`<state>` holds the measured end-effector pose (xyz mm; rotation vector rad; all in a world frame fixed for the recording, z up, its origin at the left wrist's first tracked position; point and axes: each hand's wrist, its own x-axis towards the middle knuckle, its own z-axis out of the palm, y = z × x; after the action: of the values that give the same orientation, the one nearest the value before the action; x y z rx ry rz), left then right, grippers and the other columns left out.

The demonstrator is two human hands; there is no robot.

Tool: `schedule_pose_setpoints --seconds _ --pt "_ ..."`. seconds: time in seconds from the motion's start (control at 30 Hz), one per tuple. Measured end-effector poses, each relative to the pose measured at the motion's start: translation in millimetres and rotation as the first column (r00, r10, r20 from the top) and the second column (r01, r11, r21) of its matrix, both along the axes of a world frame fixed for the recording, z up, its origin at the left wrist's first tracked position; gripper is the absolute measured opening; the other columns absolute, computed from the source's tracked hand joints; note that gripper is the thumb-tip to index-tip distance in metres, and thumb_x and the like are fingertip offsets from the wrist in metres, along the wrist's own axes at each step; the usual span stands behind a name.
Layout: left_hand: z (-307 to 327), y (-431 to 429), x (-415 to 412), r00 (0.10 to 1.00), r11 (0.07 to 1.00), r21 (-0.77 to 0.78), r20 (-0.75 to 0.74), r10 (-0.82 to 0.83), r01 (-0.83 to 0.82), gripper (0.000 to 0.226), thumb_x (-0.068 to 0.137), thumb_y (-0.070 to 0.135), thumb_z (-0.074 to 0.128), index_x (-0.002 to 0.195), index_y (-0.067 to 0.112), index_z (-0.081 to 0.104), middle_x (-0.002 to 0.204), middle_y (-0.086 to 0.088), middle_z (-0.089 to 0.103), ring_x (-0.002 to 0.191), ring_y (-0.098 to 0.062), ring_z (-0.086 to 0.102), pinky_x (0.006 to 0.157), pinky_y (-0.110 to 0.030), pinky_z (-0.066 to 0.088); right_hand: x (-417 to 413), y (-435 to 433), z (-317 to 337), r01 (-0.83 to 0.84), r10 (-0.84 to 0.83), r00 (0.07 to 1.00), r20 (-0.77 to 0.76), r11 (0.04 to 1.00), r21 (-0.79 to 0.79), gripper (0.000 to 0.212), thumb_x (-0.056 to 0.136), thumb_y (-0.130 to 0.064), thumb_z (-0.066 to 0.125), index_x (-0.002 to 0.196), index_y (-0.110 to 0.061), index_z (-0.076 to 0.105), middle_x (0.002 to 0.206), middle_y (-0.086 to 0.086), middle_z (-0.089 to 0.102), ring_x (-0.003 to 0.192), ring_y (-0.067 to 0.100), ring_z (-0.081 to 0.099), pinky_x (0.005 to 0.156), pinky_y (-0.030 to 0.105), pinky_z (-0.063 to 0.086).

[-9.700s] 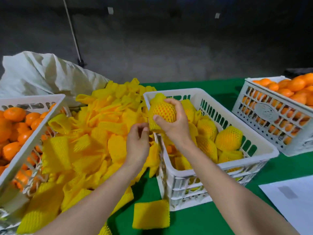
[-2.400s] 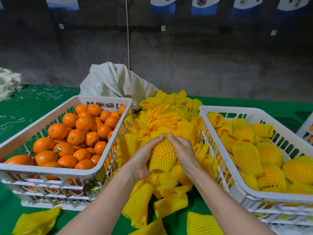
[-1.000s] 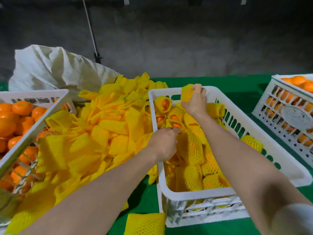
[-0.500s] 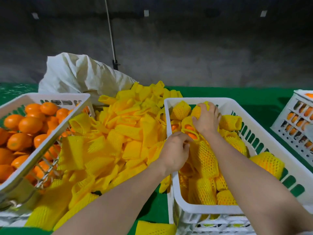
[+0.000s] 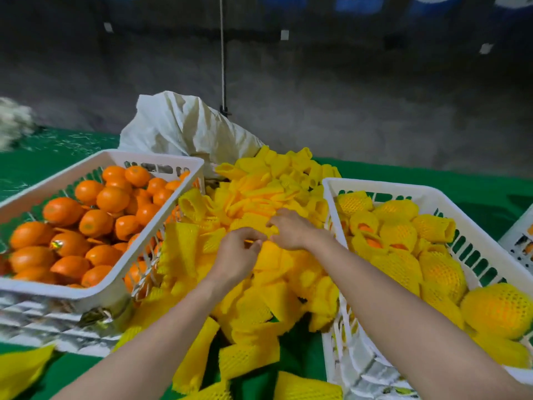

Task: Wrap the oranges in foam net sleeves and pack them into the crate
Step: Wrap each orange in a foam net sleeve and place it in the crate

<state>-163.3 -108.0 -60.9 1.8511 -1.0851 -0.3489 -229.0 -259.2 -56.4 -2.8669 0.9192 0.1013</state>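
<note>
Nearest the camera, a few loose sleeves (image 5: 248, 359) lie flat on the green cloth (image 5: 294, 356), and both bare forearms reach forward over them. The left hand (image 5: 236, 258) and right hand (image 5: 294, 230) meet just above the pile of sleeves (image 5: 259, 192), fingertips almost touching. Each hand has its thumb and curled fingers pinched on one yellow foam net sleeve (image 5: 264, 235) at the top of the heap, though motion blur softens the detail. Neither hand holds an orange. Just right of the pile stands the right crate (image 5: 403, 190), white, holding wrapped oranges (image 5: 441, 272) in yellow netting. Left of the pile, the left crate (image 5: 95, 290) holds bare oranges (image 5: 86, 223). A third crate (image 5: 519, 243) shows at the right edge. Behind the pile slumps a white sack (image 5: 178, 128), with a grey wall (image 5: 346, 96) beyond.
</note>
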Motion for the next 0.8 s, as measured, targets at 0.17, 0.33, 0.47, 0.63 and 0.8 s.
schedule_pose_setpoints --seconds 0.17,0.33,0.47,0.63,0.8 --pt "-3 59 54 0.995 0.997 0.021 -0.071 0.074 -0.073 0.015 0.095 0.016 0.057 0.087 0.027 0.064 0.091 0.003 0.064 0.067 -0.019 0.059 0.052 -0.027 0.04 31 -5 -40 0.069 -0.092 0.928 -0.361 0.995 -0.076 0.054 0.096 -0.025 0.045 0.146 -0.032 0.027 0.157 0.014 -0.013 0.142 0.039 -0.014 0.111 0.06 0.0" --pt "3 87 83 0.994 0.995 0.015 -0.054 0.1 -0.099 0.01 0.095 0.018 0.058 0.095 0.024 0.065 0.101 0.0 0.066 0.082 -0.014 0.061 0.063 -0.03 0.048 41 12 -41 0.12 -0.119 0.993 0.012 0.979 -0.164 0.036 0.093 -0.022 0.05 0.128 -0.017 0.05 0.142 0.009 0.038 0.137 0.023 0.029 0.114 0.051 0.01" --pt "13 85 85 0.993 0.999 0.011 0.113 0.031 -0.033 0.03 0.092 0.016 0.062 0.122 0.016 0.061 0.128 -0.001 0.059 0.118 -0.016 0.053 0.093 -0.03 0.045 37 50 6 -0.083 0.092 0.9 0.426 0.996 -0.039 0.018 0.078 -0.002 0.058 0.093 -0.013 0.057 0.099 0.007 0.054 0.099 0.028 0.054 0.084 0.038 0.04" --pt "32 79 92 0.858 0.982 0.157 0.486 -0.167 0.102 0.067 0.084 0.023 0.069 0.143 0.019 0.037 0.145 -0.003 0.041 0.137 -0.023 0.032 0.112 -0.038 0.024 26 110 59 -0.403 0.376 0.824 0.423 0.915 -0.028 0.041 0.069 0.006 0.053 0.087 -0.031 0.044 0.091 -0.009 0.044 0.084 0.011 0.044 0.072 0.028 0.037" --pt "40 89 102 0.943 0.987 0.138 0.31 -0.125 0.086 0.025 0.087 0.022 0.066 0.075 0.011 0.046 0.073 -0.007 0.052 0.079 -0.034 0.054 0.056 -0.036 0.033 37 132 63 -0.147 0.081 0.686 0.723 0.989 0.028 0.049 0.074 -0.002 0.074 0.116 -0.014 0.049 0.116 -0.004 0.046 0.102 0.002 0.042 0.08 0.003 0.033"
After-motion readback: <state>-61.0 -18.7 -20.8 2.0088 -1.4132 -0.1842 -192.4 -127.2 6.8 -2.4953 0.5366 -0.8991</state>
